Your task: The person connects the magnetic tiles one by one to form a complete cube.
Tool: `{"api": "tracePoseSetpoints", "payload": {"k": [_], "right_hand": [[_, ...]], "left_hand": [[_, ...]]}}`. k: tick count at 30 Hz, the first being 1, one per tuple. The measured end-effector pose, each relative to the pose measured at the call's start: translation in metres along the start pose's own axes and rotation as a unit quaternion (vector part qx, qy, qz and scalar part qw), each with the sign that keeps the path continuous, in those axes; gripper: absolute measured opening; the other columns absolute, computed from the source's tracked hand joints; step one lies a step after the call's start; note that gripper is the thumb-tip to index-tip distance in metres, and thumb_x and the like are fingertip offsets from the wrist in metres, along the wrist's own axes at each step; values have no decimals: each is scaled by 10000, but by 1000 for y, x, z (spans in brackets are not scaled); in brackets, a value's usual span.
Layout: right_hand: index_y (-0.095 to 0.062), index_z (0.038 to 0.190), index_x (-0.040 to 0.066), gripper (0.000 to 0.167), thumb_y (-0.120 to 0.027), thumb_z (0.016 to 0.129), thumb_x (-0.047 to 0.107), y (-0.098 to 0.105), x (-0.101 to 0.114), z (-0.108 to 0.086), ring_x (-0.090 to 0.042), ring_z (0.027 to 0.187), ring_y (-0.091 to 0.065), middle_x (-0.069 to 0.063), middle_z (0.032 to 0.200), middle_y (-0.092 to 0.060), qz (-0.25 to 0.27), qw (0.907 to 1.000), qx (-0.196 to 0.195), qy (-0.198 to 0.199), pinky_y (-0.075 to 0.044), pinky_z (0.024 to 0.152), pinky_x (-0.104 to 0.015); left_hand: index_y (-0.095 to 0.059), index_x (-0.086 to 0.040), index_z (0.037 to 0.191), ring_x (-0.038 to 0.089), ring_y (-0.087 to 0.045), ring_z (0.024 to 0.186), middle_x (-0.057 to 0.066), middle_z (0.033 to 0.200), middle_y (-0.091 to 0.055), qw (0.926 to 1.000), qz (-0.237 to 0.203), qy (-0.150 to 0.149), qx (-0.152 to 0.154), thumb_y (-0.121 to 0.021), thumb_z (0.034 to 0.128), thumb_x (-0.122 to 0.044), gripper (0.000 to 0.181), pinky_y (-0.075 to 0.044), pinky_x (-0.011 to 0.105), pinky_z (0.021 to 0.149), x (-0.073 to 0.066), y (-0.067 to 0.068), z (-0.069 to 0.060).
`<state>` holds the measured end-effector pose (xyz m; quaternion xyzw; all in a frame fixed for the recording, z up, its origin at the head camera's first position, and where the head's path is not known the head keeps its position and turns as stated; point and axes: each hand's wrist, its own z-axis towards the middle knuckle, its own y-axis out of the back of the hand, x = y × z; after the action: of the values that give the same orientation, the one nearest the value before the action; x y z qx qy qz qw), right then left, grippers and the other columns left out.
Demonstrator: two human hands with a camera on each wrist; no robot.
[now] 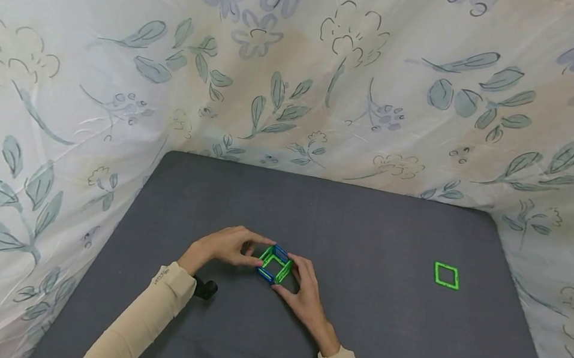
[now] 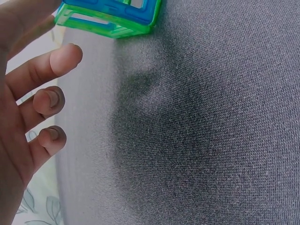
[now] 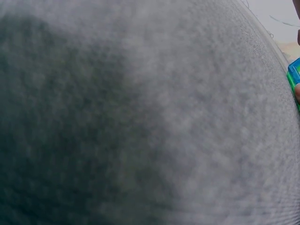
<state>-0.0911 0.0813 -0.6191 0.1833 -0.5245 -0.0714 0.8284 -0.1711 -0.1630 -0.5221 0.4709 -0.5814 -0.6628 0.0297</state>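
Observation:
Between both hands is a small open-framed cube (image 1: 281, 254) built of green and blue magnetic tiles. My left hand (image 1: 228, 245) pinches its left side with thumb and forefinger. From the right, my right hand (image 1: 306, 298) grips the cube with thumb and fingers at opposite corners. In the left wrist view, the cube's blue side (image 2: 110, 6) shows at the top, and the other left fingers (image 2: 65, 60) are bent below it, apart from the cube. Only a corner of the cube (image 3: 294, 70) and a fingertip appear at the right wrist view's edge. Whether the cube touches the table cannot be told.
A single green square magnetic tile (image 1: 436, 273) lies flat on the right part of the grey cloth-covered table (image 1: 367, 232). A floral curtain (image 1: 292, 53) hangs behind the table and along its sides. Black wrist mounts (image 1: 206, 290) show below both wrists.

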Motion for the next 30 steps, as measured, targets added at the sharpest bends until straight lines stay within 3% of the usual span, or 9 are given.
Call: {"api": "tracePoseSetpoints", "payload": {"k": [10, 18, 30], "right_hand": [[-522, 1418, 27, 741, -866, 763, -1, -2, 1, 1, -328, 1318, -530, -191, 1328, -477, 66, 10000, -15, -51, -455, 1095, -409], [-661, 1194, -20, 528, -885, 717, -41, -3, 2, 3, -308, 1239, -532, -173, 1221, -453, 91, 9994, -83, 332, -477, 1067, -489], [-653, 1148, -54, 462, -866, 738, -51, -1, 2, 7, -364, 1273, -527, -193, 1233, -418, 286, 9993, 58, 235, -450, 1106, -393]], "left_hand": [[-584, -198, 1461, -2, -453, 504, -96, 628, -575, 9999, 16, 112, 6, -714, 968, -380, 542, -391, 187, 537, 1, -1, 1], [-589, -179, 1456, 2, -452, 501, -80, 624, -580, 10000, -33, 27, -19, -718, 964, -380, 547, -389, 190, 534, 0, 1, -1], [-593, -160, 1451, 13, -462, 505, -56, 635, -604, 9999, -135, -59, -15, -721, 962, -377, 550, -396, 198, 532, -1, 4, 0]]}}
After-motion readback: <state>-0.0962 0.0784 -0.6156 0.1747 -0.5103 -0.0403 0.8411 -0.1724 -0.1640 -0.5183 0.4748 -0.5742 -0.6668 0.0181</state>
